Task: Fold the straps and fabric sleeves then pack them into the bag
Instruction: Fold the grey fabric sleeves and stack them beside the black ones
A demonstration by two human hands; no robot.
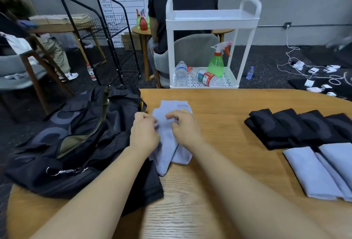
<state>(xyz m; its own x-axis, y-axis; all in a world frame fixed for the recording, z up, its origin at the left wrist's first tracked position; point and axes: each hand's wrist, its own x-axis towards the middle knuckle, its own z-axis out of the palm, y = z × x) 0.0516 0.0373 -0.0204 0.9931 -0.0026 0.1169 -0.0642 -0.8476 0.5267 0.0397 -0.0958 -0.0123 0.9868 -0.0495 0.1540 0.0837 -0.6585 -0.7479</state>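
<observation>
A pale lilac fabric sleeve (167, 149) lies partly folded on the wooden table (219, 172), just right of the black bag (76, 143). My left hand (143, 132) pinches its left edge and my right hand (183, 126) pinches its upper middle; both sets of fingers are curled into the cloth. The bag lies on its side at the table's left, its zip open and an olive lining showing. At the right sit several black sleeves (297, 128) in a row and lilac folded sleeves (320, 172) in front of them.
Beyond the table's far edge stands a white trolley (211, 19) with water bottles and a green spray bottle. A seated person in black is behind it. A black wire rack and chairs stand at the left; cables and chargers lie on the floor at the right.
</observation>
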